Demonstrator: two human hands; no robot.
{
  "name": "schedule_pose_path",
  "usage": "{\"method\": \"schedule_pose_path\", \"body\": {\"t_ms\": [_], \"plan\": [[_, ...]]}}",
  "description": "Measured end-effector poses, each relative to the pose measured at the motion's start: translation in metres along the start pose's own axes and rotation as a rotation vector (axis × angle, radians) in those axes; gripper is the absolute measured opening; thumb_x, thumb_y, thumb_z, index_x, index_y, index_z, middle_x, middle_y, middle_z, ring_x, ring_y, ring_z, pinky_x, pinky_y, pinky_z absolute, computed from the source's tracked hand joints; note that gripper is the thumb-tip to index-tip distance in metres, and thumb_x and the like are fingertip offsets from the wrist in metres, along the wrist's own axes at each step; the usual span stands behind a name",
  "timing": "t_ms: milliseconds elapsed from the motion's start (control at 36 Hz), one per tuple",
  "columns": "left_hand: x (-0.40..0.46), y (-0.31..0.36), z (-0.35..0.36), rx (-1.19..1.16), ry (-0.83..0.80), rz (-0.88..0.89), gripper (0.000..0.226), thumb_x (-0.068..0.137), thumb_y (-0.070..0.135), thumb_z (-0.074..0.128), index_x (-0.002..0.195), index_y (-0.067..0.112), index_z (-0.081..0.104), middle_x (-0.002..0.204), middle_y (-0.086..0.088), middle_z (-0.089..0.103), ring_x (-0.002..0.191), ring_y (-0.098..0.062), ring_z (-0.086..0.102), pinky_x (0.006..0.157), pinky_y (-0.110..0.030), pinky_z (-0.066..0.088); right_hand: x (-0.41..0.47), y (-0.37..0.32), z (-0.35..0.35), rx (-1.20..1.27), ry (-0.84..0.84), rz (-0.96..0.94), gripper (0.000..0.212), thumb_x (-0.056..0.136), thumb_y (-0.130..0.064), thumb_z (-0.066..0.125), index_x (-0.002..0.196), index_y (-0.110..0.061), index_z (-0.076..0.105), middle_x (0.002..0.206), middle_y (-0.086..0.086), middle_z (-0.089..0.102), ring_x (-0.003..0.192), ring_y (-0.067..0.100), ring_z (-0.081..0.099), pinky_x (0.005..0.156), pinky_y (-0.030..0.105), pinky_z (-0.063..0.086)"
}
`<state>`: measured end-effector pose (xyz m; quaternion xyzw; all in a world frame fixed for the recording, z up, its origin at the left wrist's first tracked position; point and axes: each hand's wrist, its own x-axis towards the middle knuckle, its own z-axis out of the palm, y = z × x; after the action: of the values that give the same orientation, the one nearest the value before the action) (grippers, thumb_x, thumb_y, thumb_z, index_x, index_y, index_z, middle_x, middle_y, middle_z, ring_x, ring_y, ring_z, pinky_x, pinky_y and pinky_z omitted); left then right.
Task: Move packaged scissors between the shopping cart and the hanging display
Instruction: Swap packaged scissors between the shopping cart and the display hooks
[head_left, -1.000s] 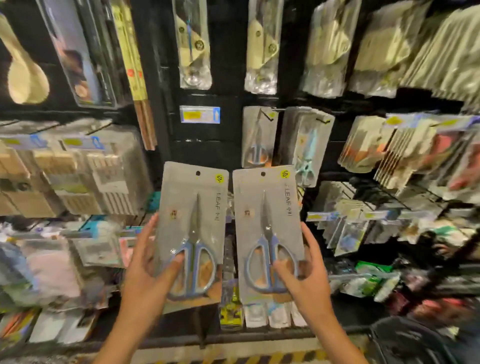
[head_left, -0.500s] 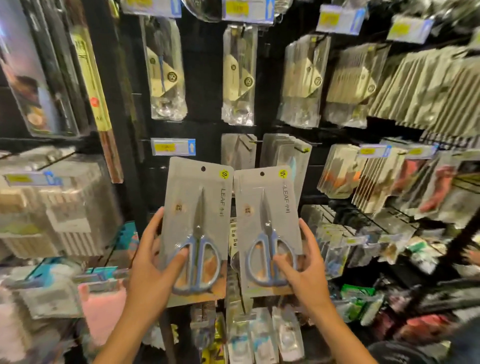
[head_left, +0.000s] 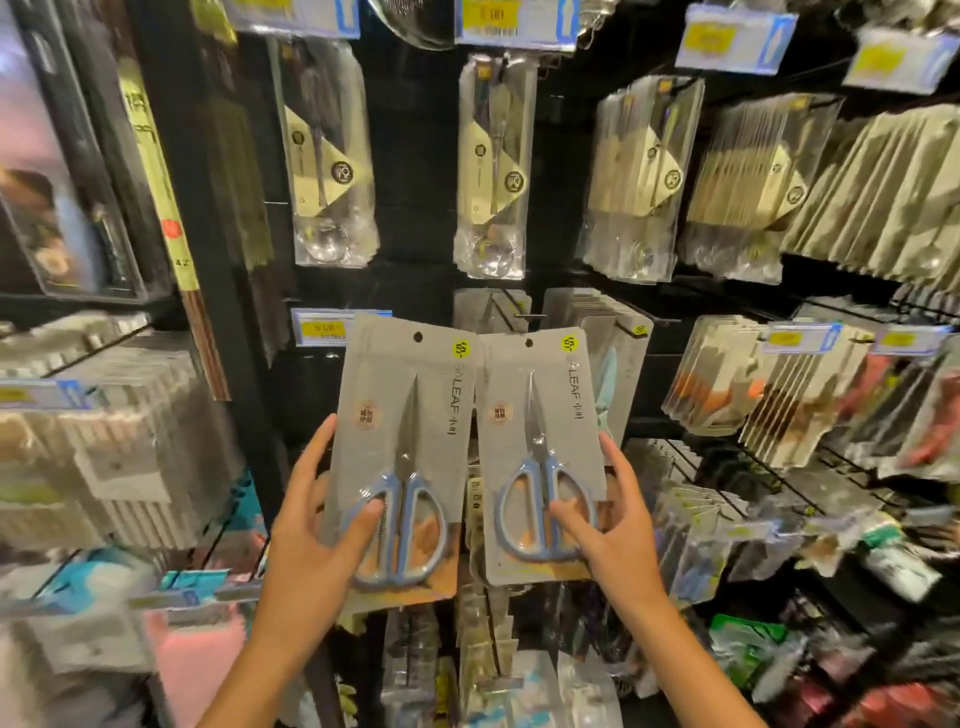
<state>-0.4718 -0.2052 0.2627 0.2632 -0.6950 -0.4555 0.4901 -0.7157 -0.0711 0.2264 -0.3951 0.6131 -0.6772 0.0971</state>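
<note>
Black hanging display (head_left: 415, 291) in a shop aisle, hung edge to edge with bagged and carded goods. Along its top edge, yellow price tags (head_left: 511, 18); beneath them, clear packs with cream cards (head_left: 330, 156) on pegs. In front of its middle rows, two grey cards of blue-handled scissors raised side by side, upright, inner edges overlapping slightly. Left hand (head_left: 311, 540) clamped on the left scissors pack (head_left: 402, 452): thumb pressed over the blue handle loop, fingers curled behind the card's left edge. Right hand (head_left: 613, 530) gripping the right scissors pack (head_left: 537, 452) the same way, thumb across its handle, fingers wrapped round the right edge. Punched hanging holes at the top of both cards, near a bare peg (head_left: 527, 315) just behind, not hooked on it. More grey scissors cards (head_left: 623, 364) hanging directly behind the right pack. Toward the display's right edge, packs with orange and red contents (head_left: 722, 389), blurred. At the left edge, stacked clear boxes (head_left: 104, 441), contents too smeared to tell.
</note>
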Motion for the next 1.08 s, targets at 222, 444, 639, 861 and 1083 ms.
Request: {"method": "schedule_pose_path", "body": {"t_ms": [222, 444, 639, 861, 1083], "plan": [[0.014, 0.005, 0.018, 0.013, 0.039, 0.007, 0.077, 0.085, 0.022, 0.071, 0.147, 0.052, 0.034, 0.137, 0.024, 0.058, 0.123, -0.004, 0.060, 0.097, -0.033, 0.051, 0.031, 0.017, 0.001, 0.055, -0.062, 0.021, 0.082, 0.087, -0.008, 0.076, 0.151, -0.038, 0.034, 0.145, -0.010, 0.055, 0.128, 0.011, 0.059, 0.104, 0.042, 0.053], [0.016, 0.010, 0.028, 0.021, 0.054, 0.015, 0.079, 0.082, 0.025, 0.070, 0.149, 0.044, 0.033, 0.127, 0.046, 0.052, 0.118, 0.012, 0.055, 0.082, -0.005, 0.049, 0.046, 0.033, 0.001, 0.084, -0.091, 0.066, 0.087, 0.076, -0.034, 0.082, 0.150, -0.043, 0.037, 0.145, -0.009, 0.055, 0.128, 0.017, 0.060, 0.104, 0.051, 0.051], [0.020, 0.007, 0.029, 0.035, 0.058, 0.012, 0.079, 0.083, 0.026, 0.071, 0.148, 0.050, 0.033, 0.136, 0.033, 0.054, 0.124, 0.003, 0.057, 0.090, -0.015, 0.051, 0.055, 0.048, 0.005, 0.134, -0.144, 0.084, 0.090, 0.079, -0.035, 0.083, 0.151, -0.050, 0.032, 0.149, -0.013, 0.051, 0.133, 0.018, 0.055, 0.107, 0.055, 0.048], [0.035, 0.013, 0.037, 0.087, 0.090, 0.041, 0.078, 0.087, 0.016, 0.069, 0.150, 0.042, 0.032, 0.122, 0.045, 0.056, 0.114, 0.008, 0.060, 0.089, -0.021, 0.051, 0.073, 0.050, 0.016, -0.123, -0.230, 0.039, 0.087, 0.098, -0.032, 0.064, 0.154, -0.053, 0.001, 0.153, -0.012, 0.046, 0.124, 0.041, 0.047, 0.100, 0.053, 0.045], [0.048, 0.016, 0.042, 0.107, 0.086, 0.052, 0.078, 0.087, 0.014, 0.069, 0.151, 0.039, 0.033, 0.124, 0.042, 0.057, 0.115, 0.008, 0.060, 0.084, -0.008, 0.051, 0.125, 0.094, 0.035, -0.276, -0.226, 0.035, 0.087, 0.101, -0.042, 0.055, 0.148, -0.059, -0.017, 0.065, -0.008, 0.057, 0.048, 0.018, 0.052, 0.044, 0.025, 0.036]]}}
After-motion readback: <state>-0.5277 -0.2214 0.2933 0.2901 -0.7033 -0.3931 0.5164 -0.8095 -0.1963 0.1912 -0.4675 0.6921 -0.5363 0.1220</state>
